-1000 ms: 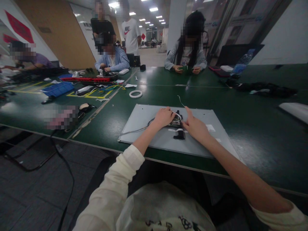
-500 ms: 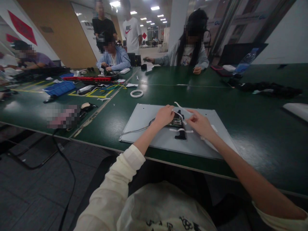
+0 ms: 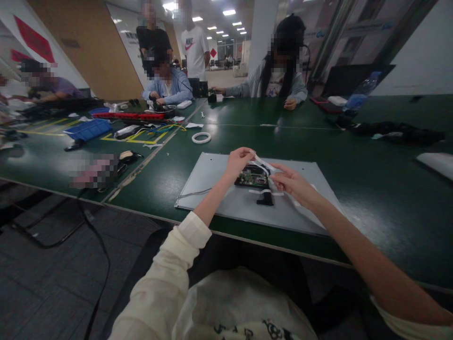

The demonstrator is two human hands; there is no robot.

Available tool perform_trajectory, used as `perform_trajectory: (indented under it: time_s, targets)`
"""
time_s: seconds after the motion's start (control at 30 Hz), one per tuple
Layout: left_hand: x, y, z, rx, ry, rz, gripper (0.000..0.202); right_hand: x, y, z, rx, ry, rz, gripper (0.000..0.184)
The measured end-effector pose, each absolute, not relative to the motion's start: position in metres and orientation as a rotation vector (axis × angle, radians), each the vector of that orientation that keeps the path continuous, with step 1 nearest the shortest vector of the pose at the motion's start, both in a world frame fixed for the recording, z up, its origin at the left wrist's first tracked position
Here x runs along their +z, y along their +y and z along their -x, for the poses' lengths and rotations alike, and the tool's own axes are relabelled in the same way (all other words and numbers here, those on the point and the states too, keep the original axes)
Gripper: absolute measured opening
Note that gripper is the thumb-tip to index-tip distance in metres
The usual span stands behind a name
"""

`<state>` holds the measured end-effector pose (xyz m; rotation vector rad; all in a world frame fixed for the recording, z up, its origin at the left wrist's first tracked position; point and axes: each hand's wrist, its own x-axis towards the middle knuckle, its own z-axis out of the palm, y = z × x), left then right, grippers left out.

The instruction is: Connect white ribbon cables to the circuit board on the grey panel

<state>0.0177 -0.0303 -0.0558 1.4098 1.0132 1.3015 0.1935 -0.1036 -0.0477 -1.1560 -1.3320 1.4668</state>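
A strip of white tape stretches between my two hands above a circuit board. My left hand pinches its far left end, and my right hand has the other end between thumb and fingers. The board sits by a black bracket on a flat grey-white panel. Another piece of white tape lies across the bracket. From the board's left side a thin grey cable runs over the panel's edge. My fingers partly hide the bracket's upper end.
A roll of white tape lies beyond the panel on the green table. Farther left are a blue bin, a red tray and loose wires. Black cloth-like items lie at the right. Several people sit or stand across the table.
My left hand has moved up and now pinches the tape strip's free end, uncovering more of the circuit board. My right hand has shifted slightly left. The strip is now stretched between both hands.
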Motion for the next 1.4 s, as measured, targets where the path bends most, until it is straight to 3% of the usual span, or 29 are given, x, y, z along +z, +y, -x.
perform_trajectory:
  time_s: [0.6,0.93,1.4]
  targets:
    - [-0.037,-0.020,0.006,1.563,1.085,-1.482,0.018,-0.048,-0.104,-0.193,1.455,-1.375,1.212,0.068]
    - [-0.055,-0.021,0.085,1.179,1.271,-1.557,0.013,-0.044,-0.109,-0.190,1.403,-1.494,1.238,0.066]
    - [-0.063,-0.028,0.081,0.917,1.085,-1.694,0.019,-0.048,-0.104,-0.191,1.323,-1.571,1.264,0.062]
